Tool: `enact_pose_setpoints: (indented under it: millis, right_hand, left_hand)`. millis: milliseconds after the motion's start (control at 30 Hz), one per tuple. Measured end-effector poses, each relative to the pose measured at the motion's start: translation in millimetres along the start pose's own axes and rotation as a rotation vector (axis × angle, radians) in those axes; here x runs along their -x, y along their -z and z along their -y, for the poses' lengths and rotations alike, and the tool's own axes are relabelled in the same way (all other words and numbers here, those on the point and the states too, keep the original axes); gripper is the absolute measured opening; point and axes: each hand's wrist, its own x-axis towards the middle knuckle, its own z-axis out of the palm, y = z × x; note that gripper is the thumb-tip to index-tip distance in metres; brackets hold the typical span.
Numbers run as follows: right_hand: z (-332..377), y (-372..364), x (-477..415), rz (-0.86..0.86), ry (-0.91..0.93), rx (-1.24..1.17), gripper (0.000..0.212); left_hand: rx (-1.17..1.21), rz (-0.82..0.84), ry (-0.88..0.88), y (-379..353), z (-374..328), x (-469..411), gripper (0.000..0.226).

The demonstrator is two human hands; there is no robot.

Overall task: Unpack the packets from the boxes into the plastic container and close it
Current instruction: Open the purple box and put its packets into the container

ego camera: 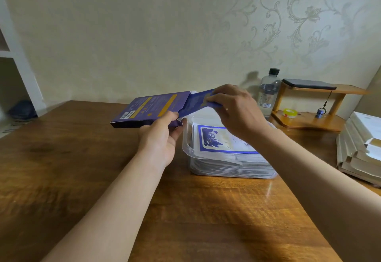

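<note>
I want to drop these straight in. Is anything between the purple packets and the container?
Nothing visible blocks the drop. The right hand pinches the purple packets, part out of the box in the left hand, above the plastic container. No lid is on it, though stacked packets reach near its rim.

The wooden table (82,179) bears a clear container (186,140) (full of packets (226,141)); far right, a bottle (268,94), small shelf (305,122), white stack (358,154).

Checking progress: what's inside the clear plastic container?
A stack of flat white packets, topmost blue-bordered. Lower ones' faces are covered; the right hand hides the far right corner.
</note>
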Motion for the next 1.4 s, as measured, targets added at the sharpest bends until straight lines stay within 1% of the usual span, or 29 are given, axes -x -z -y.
enact_pose_setpoints:
  millis: [100, 200, 333, 400, 467, 500, 600, 667, 700, 767, 833, 900, 933, 967, 1000, 1033, 1067, 1100, 1133, 1167, 1200, 1267, 1300, 1400]
  right_hand:
    - [-11.3, 14.2, 1.7, -0.097, -0.105, -0.074, 0.02]
    - [-21.3, 27.3, 4.9, -0.198, -0.219, -0.073, 0.019]
    - [-27.6, 43.8, 5.0, -0.192, -0.364, -0.099, 0.017]
    - [-28.6, 50.9, 4.0, -0.157, -0.49, -0.161, 0.021]
    - [-27.7, 54.5, 3.8, -0.113, -0.654, -0.222, 0.031]
    - [-27.4, 55.0, 4.7, -0.088, -0.755, -0.277, 0.031]
    - [-28.8, 51.9, 9.2, 0.023, -1.095, -0.526, 0.018]
    - [-28.4, 49.4, 14.4, 0.181, -1.263, -0.524, 0.013]
    - [-28.1, 47.5, 17.1, 0.249, -1.311, -0.491, 0.013]
    - [-27.2, 43.1, 19.6, 0.328, -1.355, -0.433, 0.013]
    - [-29.7, 38.8, 21.3, 0.372, -1.325, -0.348, 0.011]
    - [-28.6, 38.7, 21.7, 0.467, -1.201, -0.17, 0.005]
    - [-26.9, 39.7, 22.4, 0.535, -1.117, -0.049, 0.007]
    - [-24.6, 40.4, 23.4, 0.594, -1.03, 0.083, 0.01]
    - [-22.3, 40.4, 24.6, 0.622, -0.948, 0.219, 0.018]
    - [-19.1, 39.5, 25.1, 0.618, -0.875, 0.336, 0.027]
    - [-15.9, 38.4, 24.6, 0.591, -0.799, 0.405, 0.031]
    - [-13.2, 36.6, 23.4, 0.556, -0.706, 0.411, 0.031]
    - [-12.2, 33.2, 22.0, 0.545, -0.6, 0.352, 0.028]
    - [-10.5, 30.3, 20.5, 0.558, -0.503, 0.252, 0.028]
    - [-9.0, 27.0, 19.6, 0.587, -0.447, 0.133, 0.032]
    - [-5.1, 22.5, 19.8, 0.683, -0.428, -0.047, 0.042]
    - [-4.4, 20.7, 20.8, 0.731, -0.428, -0.088, 0.048]
    - [-5.1, 14.0, 24.1, 0.866, -0.39, -0.097, 0.06]
  left_hand:
    - [0.03, -0.017, 0.008, 1.8, -2.2, -1.6, 0.044]
    - [0.043, -0.035, 0.029, 1.4, -3.4, -1.5, 0.049]
    - [0.045, -0.045, 0.044, 0.6, -3.7, 1.3, 0.048]
    - [0.038, -0.046, 0.049, 0.5, -3.9, 2.1, 0.047]
    - [0.027, -0.039, 0.054, 0.1, -3.6, 3.6, 0.04]
    - [0.028, -0.034, 0.055, -0.3, -3.4, 4.7, 0.037]
    - [0.028, -0.021, 0.047, -1.6, -1.8, 6.1, 0.033]
    - [0.028, -0.018, 0.043, -1.4, -0.4, 4.9, 0.036]
    - [0.026, -0.02, 0.041, -1.1, 0.1, 3.9, 0.039]
    - [0.021, -0.022, 0.033, -0.5, 1.0, 2.2, 0.045]
    - [0.017, -0.025, 0.029, -0.2, 1.7, 1.5, 0.052]
    - [0.017, -0.022, 0.023, 0.0, 2.3, 1.5, 0.053]
    - [0.015, -0.019, 0.02, 0.0, 2.6, 1.5, 0.052]
    - [0.011, -0.017, 0.018, 0.2, 2.9, 1.8, 0.051]
    - [0.01, -0.016, 0.016, 0.3, 3.2, 1.6, 0.051]
    - [0.009, -0.014, 0.015, 0.5, 3.4, 1.9, 0.052]
    - [0.006, -0.011, 0.015, 0.4, 3.7, 1.7, 0.053]
    - [0.001, -0.011, 0.017, 0.5, 3.8, 1.6, 0.054]
    - [-0.003, -0.013, 0.021, 0.3, 3.9, 1.5, 0.054]
    - [-0.003, -0.015, 0.025, 0.0, 3.8, 1.5, 0.055]
    - [0.002, -0.016, 0.027, -0.1, 3.5, 1.0, 0.055]
    - [0.004, -0.02, 0.032, -0.4, 2.8, 0.3, 0.054]
    - [0.001, -0.024, 0.036, -0.2, 2.5, 0.3, 0.054]
    - [-0.011, -0.024, 0.043, -0.6, 3.3, 0.3, 0.05]
